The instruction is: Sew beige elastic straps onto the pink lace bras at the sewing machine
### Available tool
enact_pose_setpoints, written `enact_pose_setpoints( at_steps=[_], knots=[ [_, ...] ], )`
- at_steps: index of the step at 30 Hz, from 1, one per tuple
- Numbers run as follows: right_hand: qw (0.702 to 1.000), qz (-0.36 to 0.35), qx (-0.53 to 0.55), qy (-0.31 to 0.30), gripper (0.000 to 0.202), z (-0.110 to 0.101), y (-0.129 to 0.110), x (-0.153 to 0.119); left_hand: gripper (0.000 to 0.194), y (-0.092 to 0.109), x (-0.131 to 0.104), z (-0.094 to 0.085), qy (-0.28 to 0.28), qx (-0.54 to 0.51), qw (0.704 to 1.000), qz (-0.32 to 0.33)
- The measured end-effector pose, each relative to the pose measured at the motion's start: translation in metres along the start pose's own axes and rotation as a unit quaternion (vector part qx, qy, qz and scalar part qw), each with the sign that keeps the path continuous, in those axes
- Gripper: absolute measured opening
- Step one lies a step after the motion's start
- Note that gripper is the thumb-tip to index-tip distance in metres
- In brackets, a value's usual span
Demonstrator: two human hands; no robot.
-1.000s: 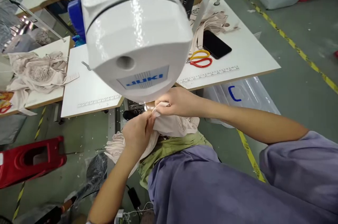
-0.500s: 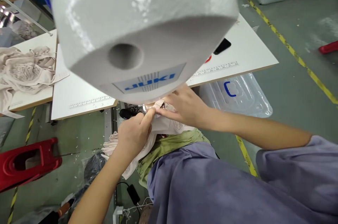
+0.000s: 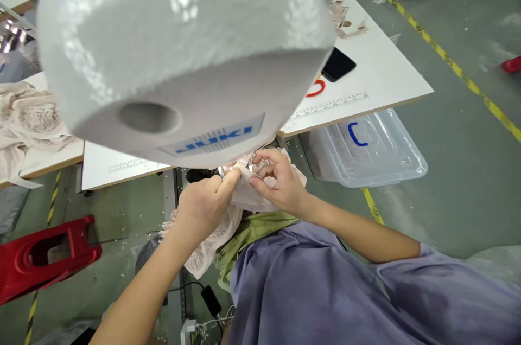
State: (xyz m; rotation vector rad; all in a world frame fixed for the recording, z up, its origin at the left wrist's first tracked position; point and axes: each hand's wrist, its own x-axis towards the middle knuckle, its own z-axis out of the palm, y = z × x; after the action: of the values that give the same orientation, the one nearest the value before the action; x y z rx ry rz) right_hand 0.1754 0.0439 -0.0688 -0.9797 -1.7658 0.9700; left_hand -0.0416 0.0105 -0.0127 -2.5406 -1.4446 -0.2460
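Observation:
Under the white JUKI sewing machine head (image 3: pixel 183 84), both of my hands are at a pale pink lace garment (image 3: pixel 254 196). My left hand (image 3: pixel 207 201) pinches the fabric beside a metal part of the machine, thumb on top. My right hand (image 3: pixel 280 179) has curled fingers with thumb and forefinger on the cloth's edge just to the right. The machine head hides the needle area. More of the lace garment (image 3: pixel 215 236) hangs down over green cloth (image 3: pixel 256 231) on my lap.
On the white table (image 3: pixel 386 68) at right lie a black phone (image 3: pixel 338 64), red-handled scissors (image 3: pixel 316 88) and small fabric scraps (image 3: pixel 344 19). A lidded clear bin (image 3: pixel 378 144) stands below. Pale garments (image 3: pixel 36 117) are heaped at left, near a red stool (image 3: pixel 49 255).
My right hand has drawn back a little to the right, and its fingers have lifted and curled. My left hand stays on the fabric. The view has shifted, uncovering the phone and scissors.

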Motion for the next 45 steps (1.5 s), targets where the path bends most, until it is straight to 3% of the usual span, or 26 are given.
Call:
enact_pose_setpoints(
  at_steps=[7,13,20,26,39,45],
  knots=[
    [0.991,-0.057,-0.11,-0.04,0.031,-0.022,-0.016,0.035,0.034,0.039,0.014,-0.011,0.03,0.049,0.995,-0.081],
    [0.983,-0.031,-0.12,-0.137,0.028,-0.032,-0.017,0.068,0.025,0.044,0.025,-0.015,0.058,0.053,0.992,-0.1],
    [0.982,-0.029,-0.058,-0.175,0.03,-0.036,-0.017,0.088,0.023,0.046,0.03,-0.017,0.068,0.085,0.987,-0.119],
    [0.983,-0.031,-0.04,-0.178,0.032,-0.037,-0.011,0.094,0.025,0.051,0.029,-0.018,0.024,0.12,0.982,-0.14],
    [0.987,-0.038,-0.023,-0.152,0.034,-0.034,-0.007,0.092,0.026,0.045,0.023,-0.012,0.048,0.104,0.985,-0.128],
    [0.985,-0.038,-0.019,-0.166,0.029,-0.043,-0.013,0.093,0.022,0.045,0.023,-0.012,0.031,0.074,0.987,-0.139]
  ],
)
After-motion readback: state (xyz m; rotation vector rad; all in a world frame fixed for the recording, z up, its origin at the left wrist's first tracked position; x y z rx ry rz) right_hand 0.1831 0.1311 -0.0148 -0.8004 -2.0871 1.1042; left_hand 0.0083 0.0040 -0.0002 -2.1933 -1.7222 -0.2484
